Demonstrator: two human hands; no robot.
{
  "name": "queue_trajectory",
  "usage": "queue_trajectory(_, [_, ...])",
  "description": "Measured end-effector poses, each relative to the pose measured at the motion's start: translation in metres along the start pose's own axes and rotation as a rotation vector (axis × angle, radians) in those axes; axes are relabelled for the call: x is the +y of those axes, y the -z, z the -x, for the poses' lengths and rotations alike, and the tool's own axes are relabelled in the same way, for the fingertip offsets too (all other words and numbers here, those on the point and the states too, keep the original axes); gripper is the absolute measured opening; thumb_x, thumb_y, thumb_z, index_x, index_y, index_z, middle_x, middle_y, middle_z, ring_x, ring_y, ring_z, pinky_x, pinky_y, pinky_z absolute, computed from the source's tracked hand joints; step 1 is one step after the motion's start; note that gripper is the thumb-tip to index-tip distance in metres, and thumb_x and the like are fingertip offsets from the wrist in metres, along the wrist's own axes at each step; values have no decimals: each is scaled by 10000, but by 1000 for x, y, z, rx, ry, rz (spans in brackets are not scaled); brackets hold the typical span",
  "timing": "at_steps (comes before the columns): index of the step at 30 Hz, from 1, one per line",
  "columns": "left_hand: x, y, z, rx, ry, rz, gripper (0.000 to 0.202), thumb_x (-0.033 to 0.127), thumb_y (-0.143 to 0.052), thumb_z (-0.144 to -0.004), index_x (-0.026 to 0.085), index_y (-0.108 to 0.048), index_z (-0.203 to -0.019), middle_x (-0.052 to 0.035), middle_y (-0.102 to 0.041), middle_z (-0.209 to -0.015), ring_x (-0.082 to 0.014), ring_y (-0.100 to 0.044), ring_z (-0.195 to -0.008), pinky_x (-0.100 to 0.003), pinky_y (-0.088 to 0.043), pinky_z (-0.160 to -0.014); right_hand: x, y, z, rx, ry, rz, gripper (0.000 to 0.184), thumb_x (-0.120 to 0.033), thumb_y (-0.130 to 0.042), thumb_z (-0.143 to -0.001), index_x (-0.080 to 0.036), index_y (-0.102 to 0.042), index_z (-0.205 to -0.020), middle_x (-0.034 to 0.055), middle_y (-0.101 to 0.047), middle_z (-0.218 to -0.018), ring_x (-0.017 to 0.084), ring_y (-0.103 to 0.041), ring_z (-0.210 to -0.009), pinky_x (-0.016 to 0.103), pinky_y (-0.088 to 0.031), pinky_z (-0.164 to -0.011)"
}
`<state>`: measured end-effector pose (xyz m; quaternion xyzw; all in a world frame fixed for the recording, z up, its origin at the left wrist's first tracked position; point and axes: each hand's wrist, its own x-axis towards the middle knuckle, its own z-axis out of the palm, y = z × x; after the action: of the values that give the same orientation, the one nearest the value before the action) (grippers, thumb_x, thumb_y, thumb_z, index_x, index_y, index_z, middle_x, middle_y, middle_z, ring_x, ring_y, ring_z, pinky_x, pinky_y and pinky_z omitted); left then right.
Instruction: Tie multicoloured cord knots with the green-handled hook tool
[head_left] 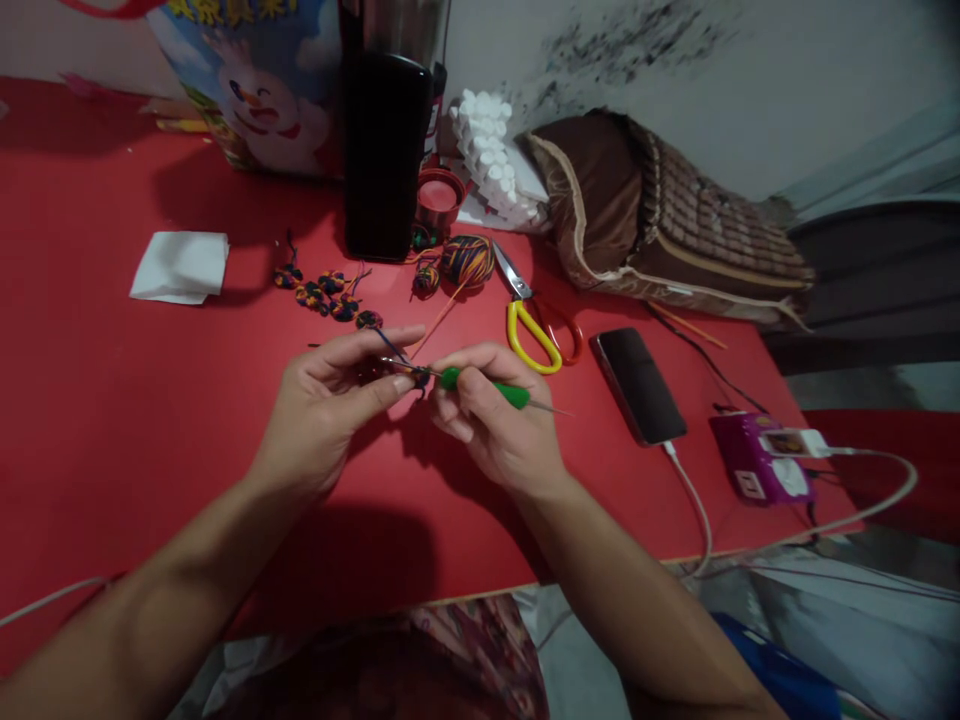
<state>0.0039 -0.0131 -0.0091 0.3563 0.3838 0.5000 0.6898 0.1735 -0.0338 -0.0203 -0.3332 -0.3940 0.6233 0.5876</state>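
Observation:
My right hand [499, 410] is closed round the green handle of a crochet hook [514, 395], whose metal shaft points left. Between thumb and fingers of my left hand [330, 400] is a small piece of dark multicoloured crochet [421, 378]. Its yarn passes over the left index finger, and the hook's tip meets the piece there. An orange strand runs from my hands back to a multicoloured yarn ball [469, 260], with a smaller ball [426, 280] beside it. Several small crocheted pieces [330, 290] lie just beyond my left hand.
Scissors [532, 320] with yellow and red handles lie right of the yarn. A phone [641, 385] on a cable and a purple power socket [761, 460] are farther right. Behind stand an upright black phone [386, 160], a printed bag [262, 90] and a brown bag [660, 200]. White paper [180, 267] lies left.

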Motion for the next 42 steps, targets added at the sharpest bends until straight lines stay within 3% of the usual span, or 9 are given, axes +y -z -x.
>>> queue_trajectory(7, [1,-2,0,-5,29,78,320,102,-915,-770,279,-904,-1036,-22,-838,-924,-110,-741,-775,-193,-612,-740,0,-6,-4,47,-94,-105,258,-442,-871,-885,-209,-771,-936,-53,-627,-634,53,-391,-492,207,-352,-482])
queue_trajectory(10, [2,-2,0,6,44,83,294,119,-925,-766,270,-905,-1018,-17,-824,-859,-115,-740,-748,-203,-618,-725,1,-7,-3,37,-113,-116,260,-444,-872,-882,-213,-765,-933,-57,-617,-626,53,-383,-489,205,-346,-476])
queue_trajectory(19, [0,-4,0,52,-11,-45,327,130,-975,-718,281,-908,-1000,1,-781,-819,-88,-705,-756,-151,-592,-714,1,-9,-1,90,-39,-142,211,-397,-866,-899,-200,-792,-916,-42,-674,-645,46,-420,-487,202,-396,-496])
queue_trajectory(25, [0,-4,0,97,43,1,464,134,-976,-699,302,-887,-1121,15,-773,-825,-101,-701,-754,-209,-608,-749,8,-11,-2,118,-91,-151,243,-427,-880,-872,-207,-782,-906,-47,-650,-658,48,-385,-492,205,-391,-488])
queue_trajectory(29, [3,-6,-1,131,62,9,463,130,-985,-669,267,-887,-1101,18,-765,-798,-111,-702,-742,-236,-608,-750,10,-12,-2,129,-99,-153,237,-422,-871,-877,-203,-785,-910,-50,-626,-660,45,-373,-493,207,-380,-491])
queue_trajectory(35, [5,-8,-2,144,142,60,375,129,-993,-648,227,-891,-995,-1,-770,-777,-125,-701,-711,-255,-607,-713,9,-11,-2,127,-96,-128,215,-400,-856,-886,-239,-773,-1002,-56,-645,-651,67,-419,-503,216,-403,-506])
queue_trajectory(42, [4,-3,-4,95,101,48,324,120,-948,-703,228,-896,-1004,-11,-780,-783,-119,-707,-702,-245,-599,-732,9,-4,-3,28,-125,-113,247,-441,-777,-949,-218,-793,-1053,-15,-708,-736,80,-501,-538,236,-450,-538])
